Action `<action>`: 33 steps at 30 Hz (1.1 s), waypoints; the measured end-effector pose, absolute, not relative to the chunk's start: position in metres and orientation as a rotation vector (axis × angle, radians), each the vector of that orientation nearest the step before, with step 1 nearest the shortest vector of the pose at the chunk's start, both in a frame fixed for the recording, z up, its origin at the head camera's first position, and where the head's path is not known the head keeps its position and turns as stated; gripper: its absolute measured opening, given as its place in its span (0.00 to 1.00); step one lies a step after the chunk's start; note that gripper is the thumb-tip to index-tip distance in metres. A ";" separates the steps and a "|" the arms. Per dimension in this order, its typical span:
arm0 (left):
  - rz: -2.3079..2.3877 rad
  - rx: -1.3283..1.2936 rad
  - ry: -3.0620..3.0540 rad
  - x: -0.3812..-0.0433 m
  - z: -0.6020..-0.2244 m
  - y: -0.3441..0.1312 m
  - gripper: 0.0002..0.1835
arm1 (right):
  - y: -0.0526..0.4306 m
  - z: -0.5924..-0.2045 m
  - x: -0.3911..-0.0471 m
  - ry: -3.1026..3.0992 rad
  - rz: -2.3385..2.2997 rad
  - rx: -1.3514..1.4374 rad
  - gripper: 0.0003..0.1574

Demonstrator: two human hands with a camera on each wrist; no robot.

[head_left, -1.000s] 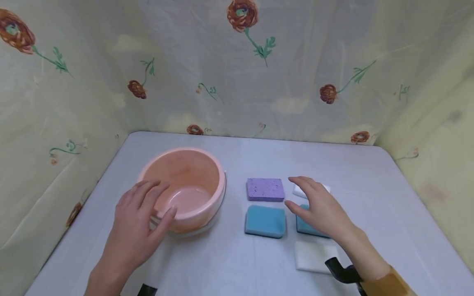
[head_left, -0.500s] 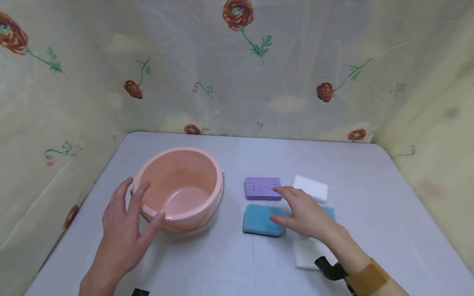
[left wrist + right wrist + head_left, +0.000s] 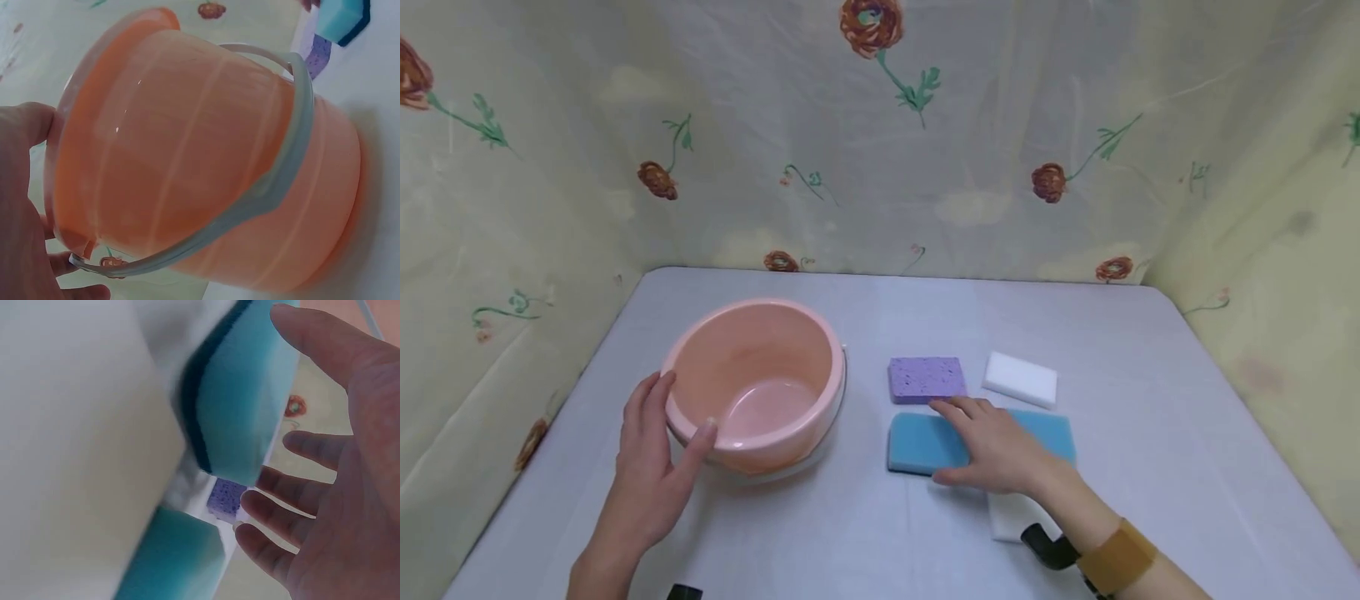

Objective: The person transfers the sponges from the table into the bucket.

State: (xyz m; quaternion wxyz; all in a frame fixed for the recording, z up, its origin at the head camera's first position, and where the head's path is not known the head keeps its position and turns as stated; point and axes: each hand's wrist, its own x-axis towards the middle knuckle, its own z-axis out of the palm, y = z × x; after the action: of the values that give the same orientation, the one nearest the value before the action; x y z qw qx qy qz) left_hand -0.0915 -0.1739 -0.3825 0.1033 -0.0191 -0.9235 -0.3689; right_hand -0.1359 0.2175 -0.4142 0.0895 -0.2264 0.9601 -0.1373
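A pink bucket (image 3: 760, 375) stands at the left of the table, its grey handle (image 3: 275, 181) hanging down its side. My left hand (image 3: 651, 475) is at its near-left rim, thumb and fingertips touching the edge, fingers only slightly bent. My right hand (image 3: 1000, 450) reaches over two blue sponges with its fingers spread. Under its fingers lies the left blue sponge (image 3: 917, 442), with a dark scouring layer below; the other blue sponge (image 3: 1052, 429) is partly hidden by the hand. In the right wrist view the palm and fingers (image 3: 281, 519) hold nothing.
Behind the blue sponges lie a purple sponge (image 3: 925, 379) and a white sponge (image 3: 1021, 379). A white pad (image 3: 1009, 517) lies nearer, partly under the right forearm. Flowered curtains (image 3: 955, 167) enclose the back and sides of the table (image 3: 880, 550).
My right hand has moved left from the right-hand sponges to over the left blue sponge. My left hand has moved from over the bucket's opening to its near-left rim.
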 end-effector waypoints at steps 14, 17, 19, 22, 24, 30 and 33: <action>-1.073 -0.057 -2.662 -0.093 -0.390 -0.172 0.41 | 0.216 -0.427 -0.138 2.872 -0.404 -0.690 0.54; -1.077 -0.039 -2.664 -0.093 -0.390 -0.171 0.41 | 0.215 -0.429 -0.139 2.882 -0.410 -0.703 0.53; -1.077 -0.031 -2.668 -0.093 -0.390 -0.171 0.41 | 0.215 -0.429 -0.140 2.885 -0.417 -0.708 0.53; -1.085 -0.028 -2.671 -0.093 -0.390 -0.172 0.41 | 0.215 -0.429 -0.140 2.883 -0.430 -0.702 0.52; -1.087 -0.024 -2.672 -0.094 -0.391 -0.172 0.41 | 0.215 -0.430 -0.140 2.882 -0.437 -0.696 0.52; -1.090 -0.021 -2.670 -0.094 -0.392 -0.173 0.42 | 0.216 -0.430 -0.141 2.886 -0.477 -0.677 0.53; -1.091 -0.016 -2.674 -0.094 -0.392 -0.172 0.42 | 0.216 -0.430 -0.141 2.895 -0.505 -0.665 0.53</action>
State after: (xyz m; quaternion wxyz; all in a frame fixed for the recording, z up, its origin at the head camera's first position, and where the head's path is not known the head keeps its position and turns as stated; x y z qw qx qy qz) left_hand -0.0937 -0.1722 -0.3918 0.1264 -0.0054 -0.9185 -0.3747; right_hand -0.1411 0.2156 -0.4298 0.0640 -0.2201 0.9589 -0.1674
